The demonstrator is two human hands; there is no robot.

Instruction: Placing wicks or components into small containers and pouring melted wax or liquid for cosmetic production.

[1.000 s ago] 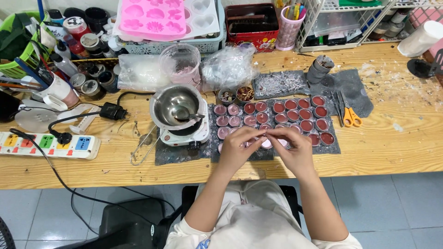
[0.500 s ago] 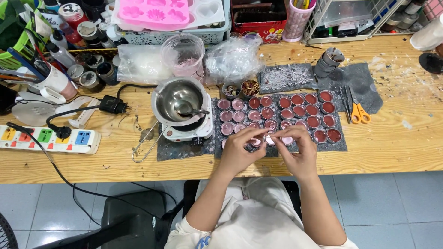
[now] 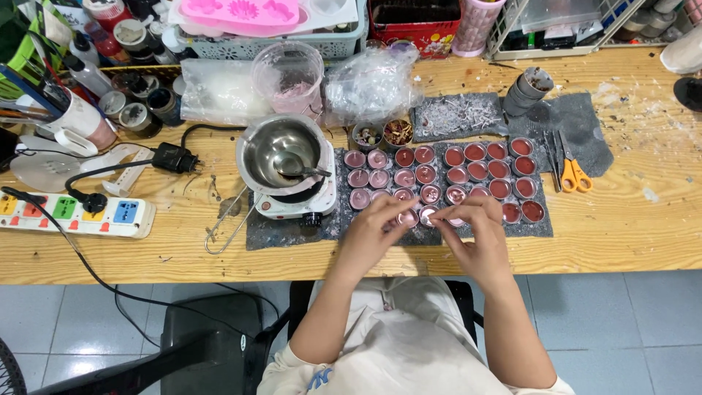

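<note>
Nearest the camera, both hands meet at the front edge of a dark mat [image 3: 292, 232] on the wooden desk [image 3: 629, 234]. The left hand [image 3: 371, 238] and the right hand [image 3: 475, 238] come together over one small round tin [image 3: 427, 214] with pinkish filling; the fingers of both hands are pinched in around it, thumb and fingertips closed on its rim, the tin sitting low at the front row of the batch.

Just beyond it lies the batch itself: rows of small tins [image 3: 468, 172] filled with pink to dark red wax, packed side by side on the mat. To their left, touching the same mat, stands a small white hot plate [image 3: 296, 205] carrying a steel pot [image 3: 278, 150] with a spoon [image 3: 300, 172] resting inside. Further left a white power strip [image 3: 77, 214] lies along the desk, a black plug in it. To the right of the tins lie orange-handled scissors [image 3: 574, 175] on a grey cloth.

Farther back sit a clear plastic cup [image 3: 289, 73] with pink residue, a crumpled clear bag [image 3: 369, 80], and a pink silicone mould [image 3: 245, 13] atop a basket.
</note>
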